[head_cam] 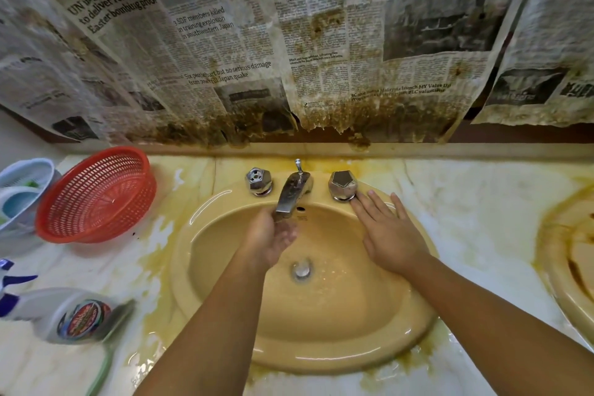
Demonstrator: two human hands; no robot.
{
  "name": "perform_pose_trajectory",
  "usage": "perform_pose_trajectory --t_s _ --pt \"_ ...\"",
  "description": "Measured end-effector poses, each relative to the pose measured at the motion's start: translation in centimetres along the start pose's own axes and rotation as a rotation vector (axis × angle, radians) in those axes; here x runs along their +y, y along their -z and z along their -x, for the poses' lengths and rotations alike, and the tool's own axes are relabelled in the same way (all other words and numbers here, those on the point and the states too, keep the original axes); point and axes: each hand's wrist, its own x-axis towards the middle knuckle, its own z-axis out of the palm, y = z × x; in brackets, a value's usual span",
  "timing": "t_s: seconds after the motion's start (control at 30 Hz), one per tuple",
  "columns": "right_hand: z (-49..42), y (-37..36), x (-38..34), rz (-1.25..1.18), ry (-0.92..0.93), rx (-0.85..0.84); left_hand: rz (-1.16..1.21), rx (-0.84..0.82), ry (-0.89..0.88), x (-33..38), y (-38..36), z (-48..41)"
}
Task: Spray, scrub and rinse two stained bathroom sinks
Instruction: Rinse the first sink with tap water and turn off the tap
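Yellow sink (pixel 321 331) dead centre; stained second sink (pixel 575 267) at right edge. Your left hand (pixel 273 238) cups loosely under the spout (pixel 286 199), gripping nothing; right hand (pixel 389 235) lies flat on the rim beside the knob (pixel 343 185).

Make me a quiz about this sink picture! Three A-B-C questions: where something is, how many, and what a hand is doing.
1. Where is the red basket? A) left of the yellow sink B) inside it C) on the floor
2. How many tap handles flank the spout? A) one B) two C) four
3. The right hand is: A) gripping a bottle B) flat on the sink rim C) making a fist
Answers: A, the basket stands beside the sink's left edge; B, one on each side of the spout; B, its straight fingers lie on the rim.
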Motion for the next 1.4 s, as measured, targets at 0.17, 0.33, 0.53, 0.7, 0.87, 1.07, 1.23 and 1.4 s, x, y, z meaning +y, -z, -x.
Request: perform_pose_trajectory --t_s 0.17,0.33,0.53,0.7,0.87,1.07,1.23,1.4 --pt "0.1 -0.1 0.1 -0.014 0.006 0.016 0.399 -0.185 0.136 -2.0 0.2 -0.1" --pt "0.2 -0.2 0.1 -0.014 0.01 0.041 0.562 -0.188 0.211 -2.6 -1.7 1.5" --pt "0.3 -0.5 0.1 0.007 0.01 0.07 0.687 -0.14 0.247 -3.4 -0.6 1.4" --pt "0.5 -0.5 0.1 0.019 0.009 0.065 0.769 -0.237 0.245 -2.6 -1.0 1.8" --pt "0.4 -0.4 -0.1 0.026 0.015 0.065 0.725 -0.235 0.257 -3.2 -1.1 1.6" --pt "0.4 -0.8 0.0 0.057 0.04 0.11 0.708 -0.21 0.238 -3.2 -1.3 1.5" --pt "0.2 -1.5 0.2 0.04 0.113 0.119 0.723 -0.145 0.23 -3.8 -1.1 1.5" --pt "0.2 -1.8 0.3 -0.015 0.143 0.131 0.757 -0.235 0.209 -2.8 -2.3 1.7"
